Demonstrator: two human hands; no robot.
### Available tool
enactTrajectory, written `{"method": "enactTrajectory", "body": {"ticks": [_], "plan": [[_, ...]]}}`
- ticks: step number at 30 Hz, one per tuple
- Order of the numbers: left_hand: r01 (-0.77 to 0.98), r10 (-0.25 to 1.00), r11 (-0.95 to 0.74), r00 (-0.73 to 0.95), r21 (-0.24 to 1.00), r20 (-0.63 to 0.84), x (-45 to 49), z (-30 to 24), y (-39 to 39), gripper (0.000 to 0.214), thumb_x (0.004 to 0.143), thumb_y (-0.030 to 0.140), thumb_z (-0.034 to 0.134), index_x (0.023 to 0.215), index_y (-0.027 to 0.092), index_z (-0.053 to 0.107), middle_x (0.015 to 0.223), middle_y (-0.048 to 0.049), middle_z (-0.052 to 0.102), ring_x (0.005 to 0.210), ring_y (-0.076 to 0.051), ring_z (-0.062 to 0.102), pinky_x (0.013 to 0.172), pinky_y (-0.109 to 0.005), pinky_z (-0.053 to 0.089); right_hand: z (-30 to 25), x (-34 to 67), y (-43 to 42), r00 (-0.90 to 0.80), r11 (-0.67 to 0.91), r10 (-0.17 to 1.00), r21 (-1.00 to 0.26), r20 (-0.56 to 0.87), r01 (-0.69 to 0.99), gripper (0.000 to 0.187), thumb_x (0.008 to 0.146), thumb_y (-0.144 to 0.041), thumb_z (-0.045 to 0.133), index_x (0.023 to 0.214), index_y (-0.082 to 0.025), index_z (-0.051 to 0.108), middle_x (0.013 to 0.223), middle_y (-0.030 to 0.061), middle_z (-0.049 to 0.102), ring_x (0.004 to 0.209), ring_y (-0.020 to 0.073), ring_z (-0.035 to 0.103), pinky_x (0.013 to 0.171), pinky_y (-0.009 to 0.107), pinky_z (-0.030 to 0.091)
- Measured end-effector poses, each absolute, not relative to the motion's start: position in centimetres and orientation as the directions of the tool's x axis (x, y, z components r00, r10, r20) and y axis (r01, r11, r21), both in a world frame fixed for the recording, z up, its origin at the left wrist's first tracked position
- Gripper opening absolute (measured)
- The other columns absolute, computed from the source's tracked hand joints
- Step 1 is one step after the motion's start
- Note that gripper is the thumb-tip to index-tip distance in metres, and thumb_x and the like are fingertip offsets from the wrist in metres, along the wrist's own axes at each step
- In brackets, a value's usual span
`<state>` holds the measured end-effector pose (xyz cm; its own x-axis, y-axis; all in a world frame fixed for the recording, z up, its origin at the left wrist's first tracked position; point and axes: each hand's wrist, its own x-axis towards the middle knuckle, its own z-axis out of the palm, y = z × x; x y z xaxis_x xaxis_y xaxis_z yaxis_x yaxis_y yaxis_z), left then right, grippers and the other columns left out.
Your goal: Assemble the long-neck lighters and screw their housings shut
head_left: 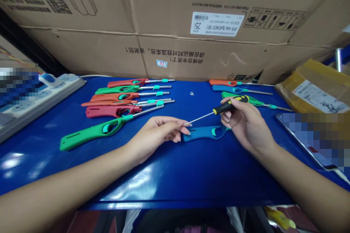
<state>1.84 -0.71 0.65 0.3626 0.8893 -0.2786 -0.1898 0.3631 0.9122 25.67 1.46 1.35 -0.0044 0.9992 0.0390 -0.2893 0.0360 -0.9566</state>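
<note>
My right hand point(247, 122) grips the black and yellow handle of a screwdriver point(201, 117), its thin metal shaft pointing left. At the shaft's tip, my left hand point(161, 131) is closed, thumb and forefinger pinched together. Whether a small part sits between those fingertips is too small to tell. Below the screwdriver, a blue lighter point(201, 133) with a long nozzle and teal trigger lies flat on the table; my right hand hides its nozzle end. A green lighter point(87, 135) lies left of my left hand, nearest of the row there.
Several red, orange and green lighters point(113, 97) lie at left. More lighters point(226, 88) lie back right, near a taped parcel point(308, 83) and a phone point(303, 142). A power strip point(38, 98) runs along the left. A large cardboard box point(169, 25) stands behind the blue table point(169, 178).
</note>
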Motion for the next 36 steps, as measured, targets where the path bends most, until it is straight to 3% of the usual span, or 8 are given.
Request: {"method": "enactTrajectory", "body": {"ticks": [13, 24, 36], "plan": [[-0.175, 0.895, 0.351, 0.353, 0.92, -0.274, 1.63, 0.15, -0.41, 0.022, 0.075, 0.029, 0.088, 0.092, 0.017, 0.082, 0.087, -0.0069, 0.079, 0.062, -0.007, 0.058, 0.064, -0.021, 0.05, 1.62, 25.51, 0.89, 0.055, 0.091, 0.995, -0.966, 0.08, -0.24, 0.013, 0.083, -0.034, 0.071, 0.082, -0.021, 0.073, 0.059, -0.0016, 0.048, 0.056, 0.0123, 0.045, 0.047, 0.026, 0.036], [-0.068, 0.926, 0.188, 0.345, 0.98, -0.154, 1.66, 0.45, -0.54, 0.017, 0.082, 0.027, 0.082, 0.096, 0.017, 0.082, 0.089, -0.0059, 0.08, 0.061, -0.007, 0.058, 0.067, -0.021, 0.053, 1.87, 25.58, 0.89, 0.062, 0.128, 0.991, -0.962, 0.116, -0.242, 0.013, 0.082, -0.035, 0.072, 0.081, -0.022, 0.072, 0.058, -0.002, 0.046, 0.055, 0.0119, 0.045, 0.047, 0.026, 0.035], [-0.032, 0.931, 0.142, 0.343, 0.989, -0.123, 1.64, 0.52, -0.65, 0.016, 0.083, 0.027, 0.079, 0.096, 0.017, 0.082, 0.09, -0.0061, 0.08, 0.061, -0.009, 0.059, 0.068, -0.023, 0.054, 2.07, 25.63, 0.84, 0.067, 0.153, 0.988, -0.968, 0.143, -0.197, 0.013, 0.082, -0.037, 0.071, 0.079, -0.024, 0.071, 0.057, -0.0018, 0.045, 0.054, 0.0135, 0.044, 0.047, 0.029, 0.034]]}}
